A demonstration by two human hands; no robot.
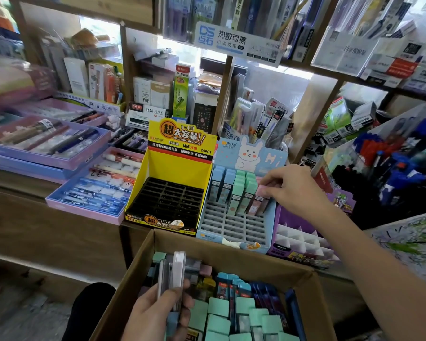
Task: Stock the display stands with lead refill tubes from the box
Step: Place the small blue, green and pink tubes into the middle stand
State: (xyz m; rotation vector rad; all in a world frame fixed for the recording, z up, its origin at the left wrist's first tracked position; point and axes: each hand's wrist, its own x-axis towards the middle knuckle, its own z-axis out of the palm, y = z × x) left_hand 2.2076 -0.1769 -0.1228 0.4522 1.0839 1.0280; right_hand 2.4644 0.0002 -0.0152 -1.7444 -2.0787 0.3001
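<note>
A cardboard box (231, 244) at the bottom holds several lead refill tubes (241, 313) with green, blue and pink caps. My left hand (155, 313) hovers over the box, shut on a few tubes (175, 276) held upright. My right hand (290, 188) reaches to the light blue rabbit display stand (231, 227), fingers pinched on a pink-capped tube (262, 193) in the stand's right column. Blue and green tubes (234, 188) fill its back rows; its front slots are bare. The yellow display stand (167, 193) to its left has an all-black slotted tray with no tubes.
A purple stand with white dividers (303, 242) sits right of the blue one. Lilac pen trays (94, 190) lie left on the wooden counter. Shelves behind are crammed with stationery boxes. A rack of blue and red pens (399, 168) stands at right.
</note>
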